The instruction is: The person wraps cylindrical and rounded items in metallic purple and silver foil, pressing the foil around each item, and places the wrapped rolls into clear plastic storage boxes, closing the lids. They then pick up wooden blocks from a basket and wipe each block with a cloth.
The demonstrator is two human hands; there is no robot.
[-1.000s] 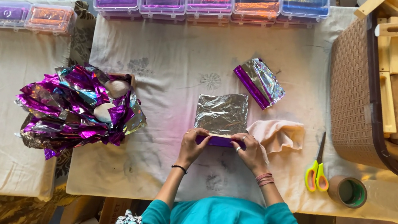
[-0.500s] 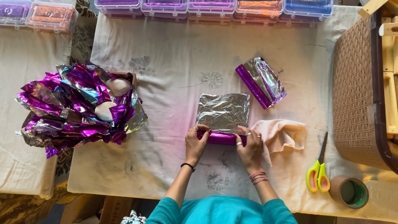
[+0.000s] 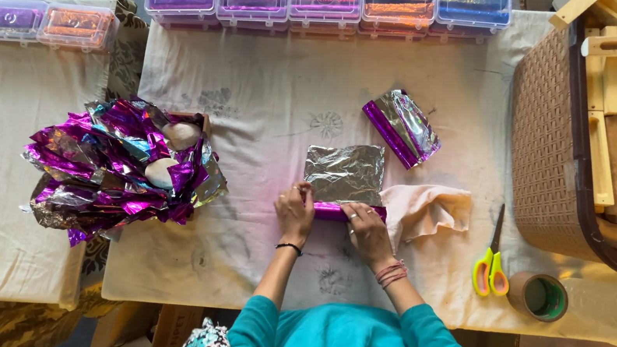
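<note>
Head view: left hand (image 3: 295, 209) and right hand (image 3: 366, 228) grip purple roll (image 3: 335, 211) at foil sheet (image 3: 345, 172) near edge, mid-worktop (image 3: 269, 114). Roll shifted slightly upward since earlier frame; more purple exposed.

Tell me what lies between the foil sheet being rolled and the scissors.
In the head view, a crumpled peach cloth lies between the foil sheet and the scissors.
</note>
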